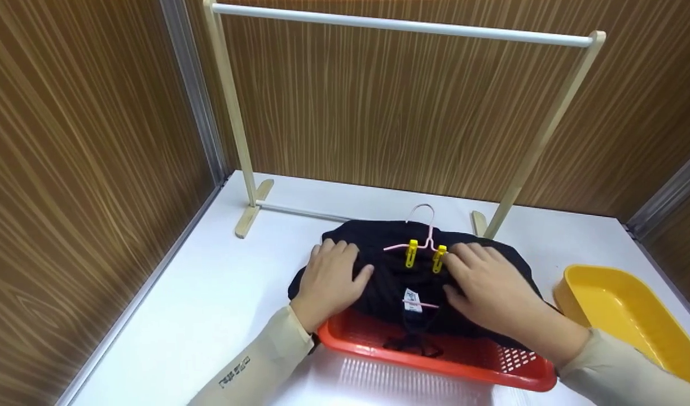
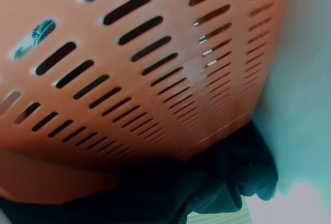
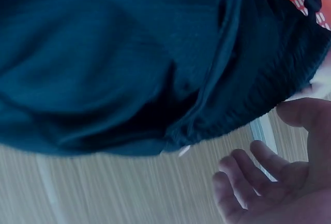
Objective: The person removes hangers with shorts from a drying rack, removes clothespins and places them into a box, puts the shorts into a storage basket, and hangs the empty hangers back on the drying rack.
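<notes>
Loosely, with fingers relaxed and thumb held apart, the left hand rests on the black cloth garment at nine o'clock from its middle; whether a fold is caught under the fingertips cannot be told. At three o'clock the right hand lies on the same cloth, its fingertips beside the nearer of two bright yellow plastic clips. The right wrist view shows its fingers gently bent, a gap between them and the thumb, nothing held there, and the thumb tip at the garment's gathered edge.

The garment is draped across a red plastic basket with slotted walls, its far edge overhanging at twelve o'clock, while the basket's front rim juts out at six. A thin pink hanger lies on the cloth, hook towards twelve, and a white printed label sits nearer six.

Beyond, a wooden garment rack with a white bar leaves a tall gap between bar and garment. A wide stretch of white tabletop runs from the left sleeve to the wood-grain panel at nine. Room is tighter towards four, where a yellow plastic tray stands close by the right forearm.
</notes>
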Demonstrator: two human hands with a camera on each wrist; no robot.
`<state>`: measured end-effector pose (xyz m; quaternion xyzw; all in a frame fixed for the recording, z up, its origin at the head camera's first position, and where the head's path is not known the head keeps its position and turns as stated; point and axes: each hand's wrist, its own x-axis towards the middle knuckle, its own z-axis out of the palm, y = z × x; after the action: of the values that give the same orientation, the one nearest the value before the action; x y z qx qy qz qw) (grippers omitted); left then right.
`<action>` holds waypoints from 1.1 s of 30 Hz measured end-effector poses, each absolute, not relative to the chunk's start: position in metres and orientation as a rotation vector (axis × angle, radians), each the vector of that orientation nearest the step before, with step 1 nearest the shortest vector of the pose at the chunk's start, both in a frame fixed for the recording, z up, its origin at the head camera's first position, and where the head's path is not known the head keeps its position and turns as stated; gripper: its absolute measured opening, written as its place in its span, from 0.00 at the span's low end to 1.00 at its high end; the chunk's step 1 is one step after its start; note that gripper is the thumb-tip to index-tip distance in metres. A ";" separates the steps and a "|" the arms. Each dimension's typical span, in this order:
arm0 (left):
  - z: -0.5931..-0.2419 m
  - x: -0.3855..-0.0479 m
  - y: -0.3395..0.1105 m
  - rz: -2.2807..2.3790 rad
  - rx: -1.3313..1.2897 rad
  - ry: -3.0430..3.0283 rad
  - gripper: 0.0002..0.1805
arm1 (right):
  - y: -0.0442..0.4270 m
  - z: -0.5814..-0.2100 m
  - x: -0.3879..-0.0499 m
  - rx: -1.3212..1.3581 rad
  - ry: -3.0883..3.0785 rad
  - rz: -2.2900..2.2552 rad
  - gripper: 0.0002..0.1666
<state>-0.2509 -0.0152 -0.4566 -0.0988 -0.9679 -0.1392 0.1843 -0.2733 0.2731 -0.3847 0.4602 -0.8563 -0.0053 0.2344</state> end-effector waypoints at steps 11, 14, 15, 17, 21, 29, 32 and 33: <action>-0.456 -0.252 -0.015 -0.382 -0.286 -2.715 0.22 | 0.255 -0.396 -0.281 1.213 -2.450 -0.063 0.24; -0.456 -0.252 -0.015 -0.384 -0.285 -2.719 0.22 | 0.252 -0.398 -0.282 1.175 -2.481 -0.077 0.25; -0.456 -0.252 -0.015 -0.383 -0.286 -2.718 0.22 | 0.252 -0.398 -0.282 1.166 -2.485 -0.080 0.26; -0.456 -0.252 -0.015 -0.379 -0.287 -2.716 0.22 | 0.250 -0.399 -0.282 1.148 -2.486 -0.075 0.25; -0.457 -0.252 -0.015 -0.377 -0.289 -2.712 0.22 | 0.248 -0.401 -0.285 1.105 -2.449 -0.043 0.25; -0.458 -0.253 -0.015 -0.398 -0.301 -2.697 0.22 | 0.245 -0.401 -0.288 1.108 -2.352 -0.109 0.22; -0.458 -0.253 -0.016 -0.396 -0.300 -2.687 0.21 | 0.244 -0.402 -0.289 1.100 -2.363 -0.122 0.25; -0.458 -0.253 -0.016 -0.395 -0.299 -2.683 0.21 | 0.244 -0.402 -0.289 1.097 -2.375 -0.117 0.26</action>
<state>-0.2530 -0.0160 -0.4583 -0.1072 -0.9625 -0.1418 0.2051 -0.2891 0.2444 -0.4021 0.4045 -0.8762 -0.0432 0.2584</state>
